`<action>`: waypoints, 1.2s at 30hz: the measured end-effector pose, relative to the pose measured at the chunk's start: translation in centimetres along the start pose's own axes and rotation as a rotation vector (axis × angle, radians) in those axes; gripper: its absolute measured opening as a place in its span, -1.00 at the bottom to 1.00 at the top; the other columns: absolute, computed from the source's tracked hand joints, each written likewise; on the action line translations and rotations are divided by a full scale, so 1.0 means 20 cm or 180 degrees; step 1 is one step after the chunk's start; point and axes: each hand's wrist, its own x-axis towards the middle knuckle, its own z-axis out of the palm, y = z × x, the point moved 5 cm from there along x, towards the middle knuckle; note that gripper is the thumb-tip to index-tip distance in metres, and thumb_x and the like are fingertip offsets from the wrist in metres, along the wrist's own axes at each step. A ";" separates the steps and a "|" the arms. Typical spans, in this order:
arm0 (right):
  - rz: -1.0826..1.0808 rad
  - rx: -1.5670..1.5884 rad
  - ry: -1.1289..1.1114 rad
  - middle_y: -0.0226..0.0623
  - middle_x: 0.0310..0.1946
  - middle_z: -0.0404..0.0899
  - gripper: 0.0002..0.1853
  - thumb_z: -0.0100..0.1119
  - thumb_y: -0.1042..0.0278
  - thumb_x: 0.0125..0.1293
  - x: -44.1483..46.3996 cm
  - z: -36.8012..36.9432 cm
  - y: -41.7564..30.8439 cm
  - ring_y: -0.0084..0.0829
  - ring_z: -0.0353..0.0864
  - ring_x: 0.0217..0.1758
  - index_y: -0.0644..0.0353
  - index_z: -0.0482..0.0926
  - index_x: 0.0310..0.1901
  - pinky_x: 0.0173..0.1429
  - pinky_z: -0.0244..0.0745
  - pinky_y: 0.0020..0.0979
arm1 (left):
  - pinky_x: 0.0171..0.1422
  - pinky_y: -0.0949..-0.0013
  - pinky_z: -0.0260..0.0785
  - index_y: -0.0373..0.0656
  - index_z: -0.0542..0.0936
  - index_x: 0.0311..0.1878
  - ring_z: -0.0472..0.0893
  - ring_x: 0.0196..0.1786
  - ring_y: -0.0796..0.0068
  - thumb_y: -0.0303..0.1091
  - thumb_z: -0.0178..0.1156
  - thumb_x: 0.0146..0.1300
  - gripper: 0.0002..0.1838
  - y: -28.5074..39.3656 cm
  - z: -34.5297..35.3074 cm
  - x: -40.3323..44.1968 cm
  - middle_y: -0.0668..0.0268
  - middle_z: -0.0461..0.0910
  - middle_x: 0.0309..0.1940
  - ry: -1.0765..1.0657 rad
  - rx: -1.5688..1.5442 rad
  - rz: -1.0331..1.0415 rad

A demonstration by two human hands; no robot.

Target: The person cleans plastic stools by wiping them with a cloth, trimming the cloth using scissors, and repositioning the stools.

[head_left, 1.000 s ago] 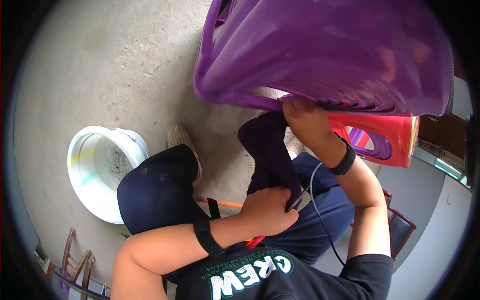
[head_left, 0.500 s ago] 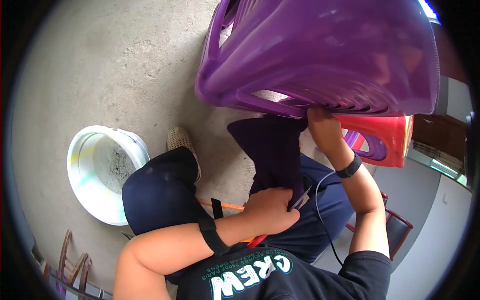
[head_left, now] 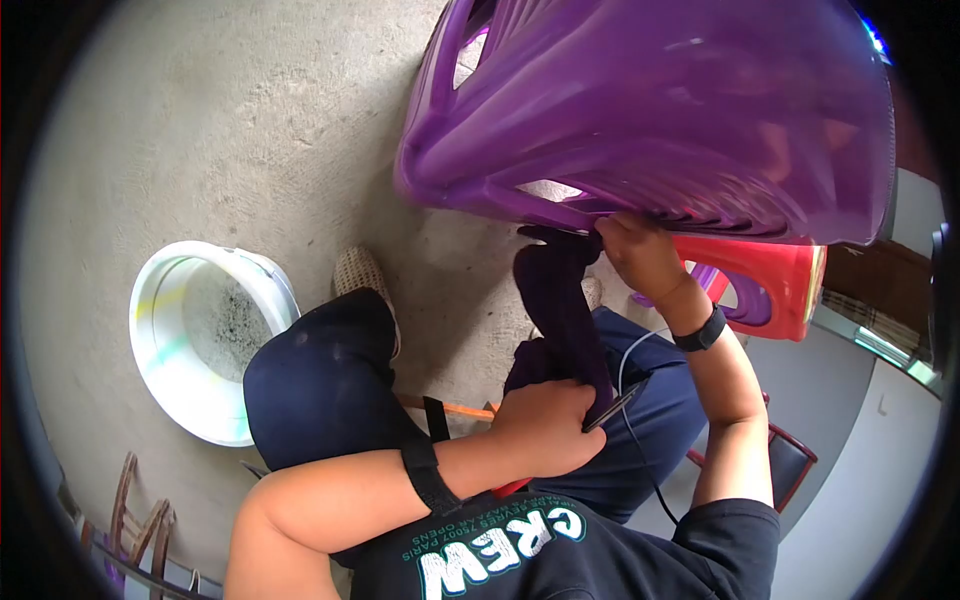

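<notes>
My left hand [head_left: 548, 428] is closed around scissors [head_left: 614, 406] and the lower part of a dark purple cloth [head_left: 562, 295]. The narrow metal blades stick out past my thumb, and a red part [head_left: 512, 487] shows below the hand. Higher up, my right hand [head_left: 645, 258] pinches the cloth's upper end, just beneath the edge of a large purple plastic stool [head_left: 650, 110]. The cloth hangs bunched between both hands, above my legs. Its held edges are hidden by my fingers.
A white bucket [head_left: 185, 385] with dark specks inside stands on the concrete floor [head_left: 230, 130] at left. A red stool [head_left: 790, 285] is behind my right hand. A cable [head_left: 640, 455] crosses my right leg. Chairs [head_left: 790, 460] show at right and lower left.
The cloth has gone from spread out to narrower and more bunched. My right hand has shifted slightly left since half a second ago, and the blades now point more to the right.
</notes>
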 end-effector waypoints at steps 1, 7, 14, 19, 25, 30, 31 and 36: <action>0.0021 0.0049 0.0019 -0.22 -0.41 0.50 -0.76 0.18 0.56 -0.03 0.01 0.00 -0.02 -0.15 0.55 -0.37 0.17 0.54 -0.25 -0.25 0.50 -0.22 | -0.16 0.10 0.44 -0.19 0.53 -0.38 0.60 -0.25 0.01 -0.15 0.09 0.00 -0.72 0.00 0.00 0.00 0.10 0.59 -0.35 -0.0002 0.0024 0.0007; 0.0161 0.0167 -0.0007 -0.19 -0.36 0.49 -0.78 0.15 0.57 0.02 0.03 0.04 -0.01 -0.13 0.56 -0.32 0.19 0.52 -0.24 -0.22 0.51 -0.21 | -0.18 0.08 0.44 -0.24 0.51 -0.42 0.59 -0.29 0.00 -0.13 0.10 0.00 -0.69 0.01 -0.03 -0.01 0.10 0.58 -0.37 0.0167 0.0068 0.0126; 0.0105 -0.0073 -0.0208 -0.21 -0.38 0.49 -0.79 0.14 0.56 0.03 0.04 0.02 0.00 -0.14 0.57 -0.34 0.20 0.51 -0.23 -0.27 0.52 -0.22 | -0.18 0.07 0.44 -0.24 0.52 -0.42 0.59 -0.27 0.04 -0.14 0.11 0.03 -0.70 0.02 -0.06 -0.02 0.12 0.57 -0.37 0.0215 0.0085 0.0211; -0.0051 -0.0219 -0.0276 -0.22 -0.40 0.49 -0.81 0.13 0.57 0.03 0.05 0.02 -0.02 -0.18 0.58 -0.37 0.19 0.51 -0.25 -0.30 0.53 -0.25 | -0.19 0.07 0.43 -0.23 0.51 -0.43 0.59 -0.27 0.05 -0.15 0.12 0.02 -0.71 0.02 -0.06 -0.03 0.13 0.56 -0.38 0.0193 -0.0005 0.0220; -0.0202 -0.0448 -0.0175 -0.25 -0.44 0.46 -0.84 0.14 0.53 0.05 0.05 0.02 -0.04 -0.22 0.57 -0.42 0.16 0.49 -0.28 -0.39 0.52 -0.29 | -0.23 0.07 0.42 -0.25 0.49 -0.45 0.58 -0.31 0.01 -0.12 0.11 0.02 -0.68 0.03 -0.06 -0.04 0.10 0.55 -0.42 0.0193 -0.0032 0.0223; -0.0377 -0.0481 -0.0065 -0.31 -0.46 0.45 -0.87 0.12 0.52 0.04 0.19 0.03 -0.17 -0.27 0.57 -0.45 0.13 0.46 -0.34 -0.42 0.52 -0.33 | -0.23 0.07 0.42 -0.24 0.49 -0.45 0.58 -0.31 0.01 -0.11 0.11 0.02 -0.68 0.03 -0.06 -0.04 0.11 0.55 -0.42 0.0156 -0.0008 0.0230; -0.0393 -0.0505 -0.0061 -0.32 -0.46 0.44 -0.88 0.12 0.52 0.03 0.22 0.05 -0.20 -0.28 0.57 -0.46 0.12 0.46 -0.35 -0.42 0.53 -0.33 | -0.23 0.07 0.42 -0.24 0.49 -0.45 0.58 -0.31 0.01 -0.11 0.11 0.02 -0.68 0.03 -0.06 -0.04 0.11 0.55 -0.42 0.0151 -0.0003 0.0220; -0.0664 -0.0580 0.0124 -0.31 -0.42 0.45 -0.82 0.15 0.45 -0.05 0.39 0.04 -0.35 -0.34 0.62 -0.36 0.15 0.43 -0.34 -0.43 0.59 -0.38 | -0.21 0.07 0.43 -0.24 0.50 -0.43 0.59 -0.30 0.02 -0.12 0.10 0.02 -0.68 0.04 -0.07 -0.04 0.11 0.57 -0.40 0.0242 0.0046 0.0249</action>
